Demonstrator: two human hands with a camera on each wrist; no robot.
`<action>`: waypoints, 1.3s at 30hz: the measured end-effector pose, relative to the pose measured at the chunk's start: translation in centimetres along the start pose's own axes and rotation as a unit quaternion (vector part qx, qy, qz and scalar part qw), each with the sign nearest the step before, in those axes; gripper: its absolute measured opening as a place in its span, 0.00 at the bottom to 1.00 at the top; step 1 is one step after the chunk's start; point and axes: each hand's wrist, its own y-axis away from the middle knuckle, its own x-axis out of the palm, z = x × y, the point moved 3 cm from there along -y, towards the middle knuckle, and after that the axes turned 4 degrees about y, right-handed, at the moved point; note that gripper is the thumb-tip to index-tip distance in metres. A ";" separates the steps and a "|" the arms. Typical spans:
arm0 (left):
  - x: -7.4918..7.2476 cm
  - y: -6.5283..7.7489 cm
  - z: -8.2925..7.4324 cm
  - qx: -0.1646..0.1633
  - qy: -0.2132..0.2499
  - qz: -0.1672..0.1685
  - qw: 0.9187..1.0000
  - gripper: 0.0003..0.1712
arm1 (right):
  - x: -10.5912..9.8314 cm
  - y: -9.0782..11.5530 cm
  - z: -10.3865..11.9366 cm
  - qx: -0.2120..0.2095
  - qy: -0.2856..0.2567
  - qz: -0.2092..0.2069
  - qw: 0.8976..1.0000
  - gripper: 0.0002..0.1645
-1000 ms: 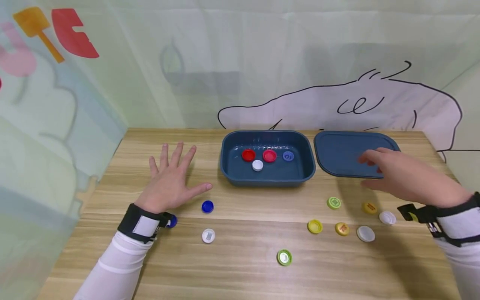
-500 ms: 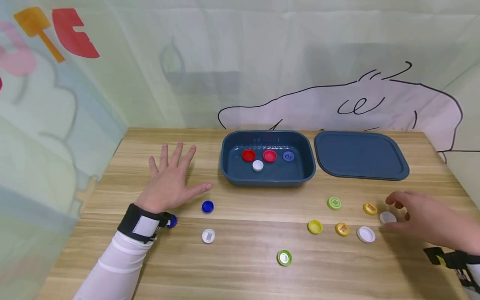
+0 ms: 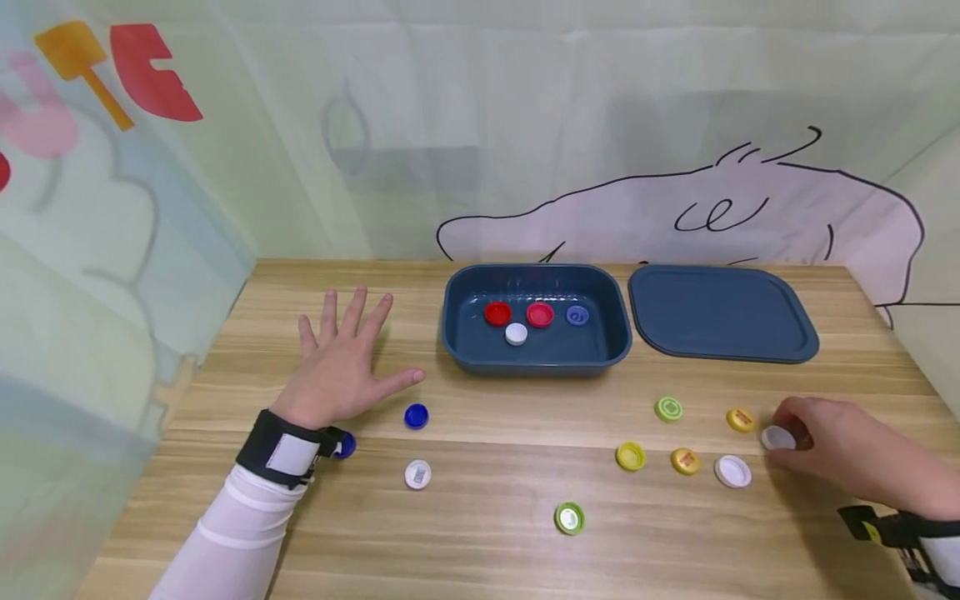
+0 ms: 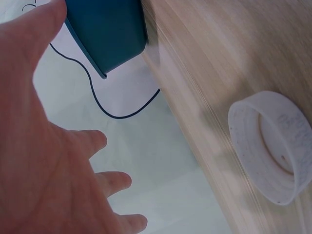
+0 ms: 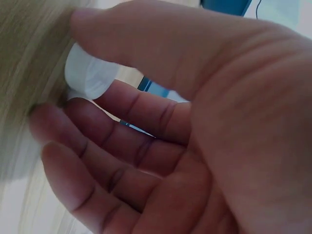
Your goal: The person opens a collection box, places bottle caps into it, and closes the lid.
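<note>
At the right of the head view, my right hand (image 3: 843, 446) pinches a translucent white bottle cap (image 3: 776, 437) on the table between thumb and fingers. The right wrist view shows that cap (image 5: 90, 73) standing on its edge against the thumb, with the index finger on its other side. My left hand (image 3: 333, 375) lies with fingers spread at the left of the table, holding nothing. A blue cap (image 3: 416, 416) is below its thumb, and another blue cap (image 3: 345, 445) is partly hidden by the wrist strap. The left wrist view has a white cap (image 4: 270, 146) near the hand.
A dark blue tray (image 3: 536, 367) holds several caps in red, pink, white and blue. Its flat blue lid (image 3: 723, 312) lies to the right. Around the table lie a green cap (image 3: 669, 408), yellow cap (image 3: 631, 456), orange cap (image 3: 741, 419) and white cap (image 3: 732, 471).
My right hand has come from above the lid down and rightward to the rightmost white cap, and its fingers have closed on it. The left hand stays in place.
</note>
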 end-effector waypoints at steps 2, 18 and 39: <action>0.0 0.0 -0.1 0.001 0.000 -0.002 1.000 0.63 | -0.3 0.0 0.0 0.005 0.001 0.005 1.000 0.21; 0.1 0.1 0.1 0.000 0.001 0.006 1.000 0.64 | -10.8 -2.8 10.1 -0.101 0.042 -0.103 0.989 0.15; 0.3 -0.1 0.2 -0.005 0.000 0.010 1.000 0.64 | -10.0 -12.8 19.7 -0.123 0.059 -0.006 0.991 0.21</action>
